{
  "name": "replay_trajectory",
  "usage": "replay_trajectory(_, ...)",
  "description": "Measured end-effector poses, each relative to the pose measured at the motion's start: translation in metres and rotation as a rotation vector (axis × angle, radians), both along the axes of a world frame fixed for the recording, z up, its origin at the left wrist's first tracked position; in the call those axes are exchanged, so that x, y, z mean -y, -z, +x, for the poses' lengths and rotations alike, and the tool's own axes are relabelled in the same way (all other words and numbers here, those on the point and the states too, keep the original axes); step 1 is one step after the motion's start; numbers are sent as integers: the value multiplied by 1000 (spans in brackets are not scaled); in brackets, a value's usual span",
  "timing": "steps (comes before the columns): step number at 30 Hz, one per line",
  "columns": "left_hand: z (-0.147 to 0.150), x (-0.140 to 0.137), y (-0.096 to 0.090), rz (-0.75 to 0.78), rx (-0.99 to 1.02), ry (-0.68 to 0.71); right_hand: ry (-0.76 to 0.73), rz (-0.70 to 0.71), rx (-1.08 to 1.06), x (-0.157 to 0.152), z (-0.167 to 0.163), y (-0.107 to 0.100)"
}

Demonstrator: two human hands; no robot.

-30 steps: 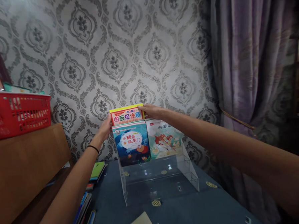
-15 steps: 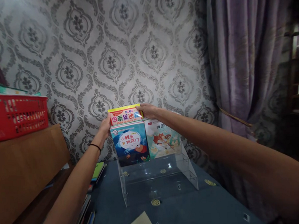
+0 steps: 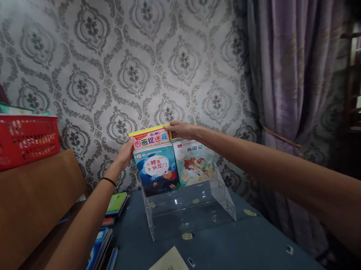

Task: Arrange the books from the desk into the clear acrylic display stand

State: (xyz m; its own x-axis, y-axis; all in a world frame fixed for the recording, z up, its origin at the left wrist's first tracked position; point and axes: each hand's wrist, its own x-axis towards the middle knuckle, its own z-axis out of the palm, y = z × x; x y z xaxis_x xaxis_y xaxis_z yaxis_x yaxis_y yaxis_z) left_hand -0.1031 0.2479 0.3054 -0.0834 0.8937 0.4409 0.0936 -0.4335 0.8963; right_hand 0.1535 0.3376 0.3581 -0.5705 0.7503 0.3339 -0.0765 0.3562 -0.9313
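In the head view, you have both hands on the red-and-yellow book [image 3: 150, 139] at the back of the clear rack [image 3: 223, 197], by its top left corner. Your left hand [image 3: 126, 152] is closed in on the book's left edge, some of its fingers hidden; your right hand [image 3: 180, 129] has its fingers bent over the upper right corner. The book is held between the two, though how firmly you press cannot be told.

As far as can be judged, the placing is partly done: the blue book [image 3: 158, 172] and the pale green book [image 3: 195, 162] stand side by side in the rack without a hand supporting them, while the red-and-yellow book is in place behind the blue one but not yet released. Outside the rack, a cream book [image 3: 166, 268] lies at the near edge of the worktop [image 3: 249, 244], cut off by the frame, and a green-topped stack [image 3: 116, 203] and a blue-topped stack [image 3: 97, 252] lie along the left edge.

The red-and-yellow book looks upright, leaning slightly back. Only its top strip shows: a yellow upper border above a red band with large, many-coloured characters, the cover below hidden by the blue book. Its visible edges look straight and unbent.
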Motion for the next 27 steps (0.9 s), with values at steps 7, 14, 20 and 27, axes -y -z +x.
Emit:
replay_trajectory(7, 3, 9, 0, 8, -40, 1, 23, 46, 0, 1, 2, 5)
replay_trajectory(14, 3, 11, -1, -36, 73, -90, 86, 94, 5, 6, 5, 5)
replay_trajectory(20, -2, 16, 3, -21, 112, -94, 324, 238, -1, 6, 28, 4)
replay_trajectory(27, -10, 21, 14, -2, 70, -145, 705, 739, 199, 12, 87, 24)
